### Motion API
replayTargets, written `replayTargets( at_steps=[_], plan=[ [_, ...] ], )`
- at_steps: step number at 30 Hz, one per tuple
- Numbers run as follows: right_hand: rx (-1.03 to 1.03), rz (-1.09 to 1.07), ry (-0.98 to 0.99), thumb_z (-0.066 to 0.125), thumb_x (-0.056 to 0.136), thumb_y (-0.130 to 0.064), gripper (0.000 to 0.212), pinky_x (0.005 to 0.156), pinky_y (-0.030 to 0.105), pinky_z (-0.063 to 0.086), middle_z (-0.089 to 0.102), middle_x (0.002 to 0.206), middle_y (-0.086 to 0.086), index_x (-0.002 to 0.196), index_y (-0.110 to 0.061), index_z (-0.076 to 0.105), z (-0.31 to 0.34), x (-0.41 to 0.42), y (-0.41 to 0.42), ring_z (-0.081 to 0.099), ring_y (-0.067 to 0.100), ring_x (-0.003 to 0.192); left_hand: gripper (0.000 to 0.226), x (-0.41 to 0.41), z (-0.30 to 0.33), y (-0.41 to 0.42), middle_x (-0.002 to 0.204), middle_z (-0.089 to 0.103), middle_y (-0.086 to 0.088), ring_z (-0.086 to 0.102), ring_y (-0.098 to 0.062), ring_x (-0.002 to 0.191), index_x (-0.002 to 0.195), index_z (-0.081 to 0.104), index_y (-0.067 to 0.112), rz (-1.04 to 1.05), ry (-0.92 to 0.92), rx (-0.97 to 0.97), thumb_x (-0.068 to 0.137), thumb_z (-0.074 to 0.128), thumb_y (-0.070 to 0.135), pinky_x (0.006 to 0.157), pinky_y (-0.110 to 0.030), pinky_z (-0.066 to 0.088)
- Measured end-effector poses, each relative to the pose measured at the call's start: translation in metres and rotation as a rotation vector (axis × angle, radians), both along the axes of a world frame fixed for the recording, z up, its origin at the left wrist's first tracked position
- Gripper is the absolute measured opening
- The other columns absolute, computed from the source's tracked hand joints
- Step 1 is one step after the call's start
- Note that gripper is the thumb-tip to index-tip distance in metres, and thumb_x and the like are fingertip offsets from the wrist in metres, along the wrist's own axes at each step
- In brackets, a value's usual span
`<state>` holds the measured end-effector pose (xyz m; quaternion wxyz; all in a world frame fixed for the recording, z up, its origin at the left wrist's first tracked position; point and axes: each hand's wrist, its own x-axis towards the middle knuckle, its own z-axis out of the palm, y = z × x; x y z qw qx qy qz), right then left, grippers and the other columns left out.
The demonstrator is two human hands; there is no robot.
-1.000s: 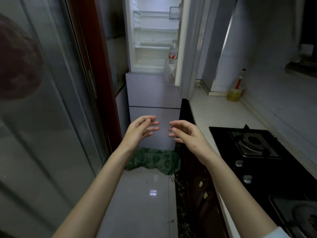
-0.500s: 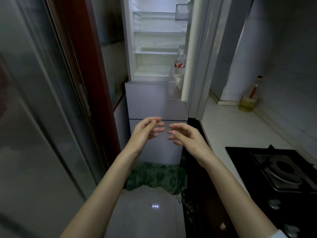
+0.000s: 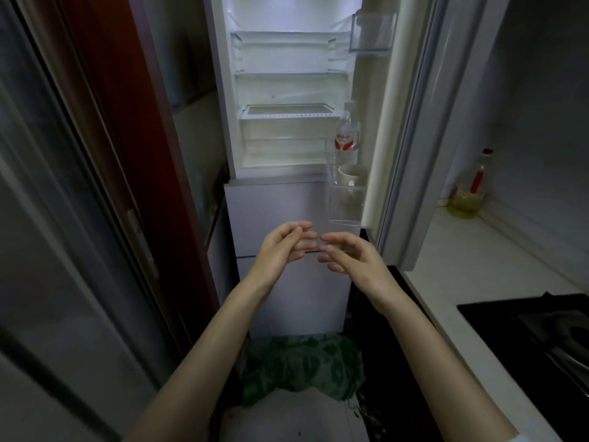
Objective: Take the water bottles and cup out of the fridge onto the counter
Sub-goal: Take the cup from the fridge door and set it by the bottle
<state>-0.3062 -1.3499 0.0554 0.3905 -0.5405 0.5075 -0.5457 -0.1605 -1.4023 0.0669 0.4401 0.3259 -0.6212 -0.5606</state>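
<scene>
The fridge (image 3: 274, 205) stands ahead with its upper door swung open to the right. In the door's lower clear bin (image 3: 345, 205) stands a water bottle (image 3: 348, 135) with a red and white label, and in front of it a white cup (image 3: 350, 176). The inner shelves look bare. My left hand (image 3: 282, 250) and my right hand (image 3: 353, 256) hover side by side below the bin, in front of the lower fridge drawers, fingers relaxed and holding nothing. The pale counter (image 3: 471, 250) runs along the right.
A bottle of yellow oil (image 3: 470, 194) stands at the counter's far end by the wall. A black gas hob (image 3: 538, 333) sits in the counter at the right. A green cloth (image 3: 302, 365) lies on the floor before the fridge. A glass sliding door (image 3: 63, 218) lines the left.
The view has come closer to the fridge, which now looms larger. Both hands have stayed raised together and drifted slightly nearer each other.
</scene>
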Motion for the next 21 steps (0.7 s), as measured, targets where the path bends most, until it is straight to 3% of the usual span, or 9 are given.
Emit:
replayTargets(
  at_steps=[7,13,21],
  plan=[
    [0.005,-0.030,0.011,0.055,0.092,-0.013,0.015,0.076,0.019,0.052,0.066,0.101,0.007,0.098,-0.026,0.060,0.001,0.013,-0.039,0.065,0.016,0.088,0.022,0.011,-0.004,-0.044,0.094,0.064,0.001,0.064,-0.005,0.080,0.109,0.057,0.011,-0.034,0.024,0.025,0.099,0.037,0.015,0.070,-0.012,0.052],
    [-0.005,-0.019,0.020,0.055,0.092,-0.015,0.015,0.074,0.018,0.050,0.067,0.098,0.002,0.097,-0.029,0.059,-0.001,0.014,-0.074,0.066,0.015,0.089,0.020,0.009,-0.006,-0.074,0.096,0.065,0.004,0.063,-0.008,0.090,0.103,0.057,0.020,-0.026,0.024,0.040,0.099,0.037,0.018,0.089,-0.026,0.046],
    [-0.023,-0.013,-0.006,0.054,0.092,-0.014,0.016,0.075,0.021,0.051,0.067,0.098,0.005,0.095,-0.028,0.060,0.001,0.008,-0.140,0.066,0.017,0.087,0.023,0.002,-0.005,-0.133,0.097,0.064,0.002,0.063,-0.008,0.091,0.112,0.056,0.012,0.003,0.013,0.020,0.100,0.037,0.016,0.087,-0.022,0.047]
  ],
)
